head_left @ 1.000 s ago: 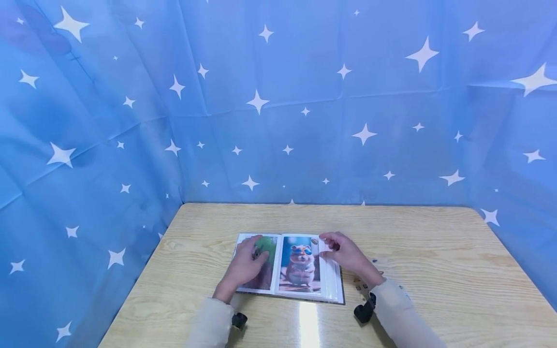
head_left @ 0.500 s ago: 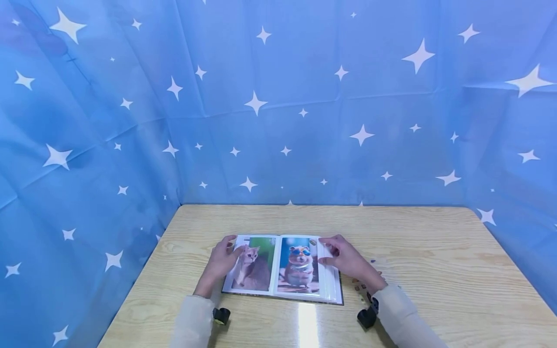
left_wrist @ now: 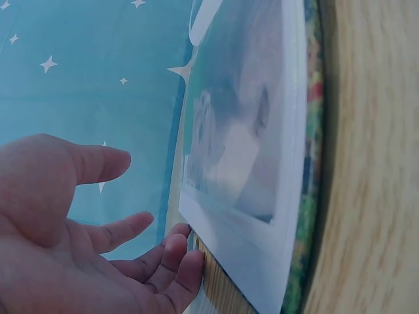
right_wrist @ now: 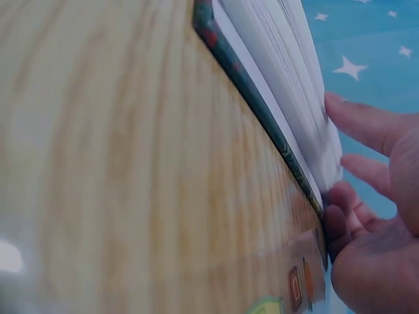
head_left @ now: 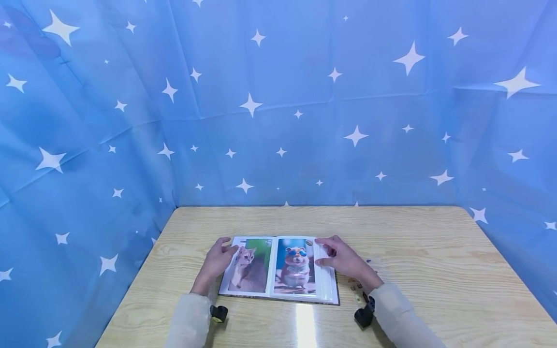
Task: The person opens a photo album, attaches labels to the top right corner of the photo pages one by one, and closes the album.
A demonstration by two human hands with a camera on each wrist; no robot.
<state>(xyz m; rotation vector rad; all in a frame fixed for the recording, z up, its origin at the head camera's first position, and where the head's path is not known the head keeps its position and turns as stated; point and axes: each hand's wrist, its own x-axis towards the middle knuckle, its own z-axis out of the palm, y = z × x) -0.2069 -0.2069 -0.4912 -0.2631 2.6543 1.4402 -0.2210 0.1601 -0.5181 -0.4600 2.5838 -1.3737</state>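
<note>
An open photo album [head_left: 271, 270] lies on the table, showing a cat photo [head_left: 249, 276] on its left page and a photo of a hamster in sunglasses [head_left: 295, 270] on its right. My left hand [head_left: 216, 258] is at the album's left edge. In the left wrist view its thumb stands apart from the page and the lower fingers are near the album's edge [left_wrist: 294, 261]. On the other side, my right hand [head_left: 344, 258] touches the page edges [right_wrist: 308, 111] with its thumb, the index fingertip close by and the other fingers partly bent at the cover's corner.
Small stickers on a clear sheet [head_left: 358, 297] lie right of the album, partly hidden by the right forearm. The wooden table [head_left: 413, 251] extends around it, with a blue starred curtain [head_left: 278, 121] behind. Black cameras [head_left: 219, 313] sit on both wrists.
My left hand has moved left off the cat photo to the album's left edge, uncovering the picture. The right hand stays at the right page edges. The whole view has shifted slightly.
</note>
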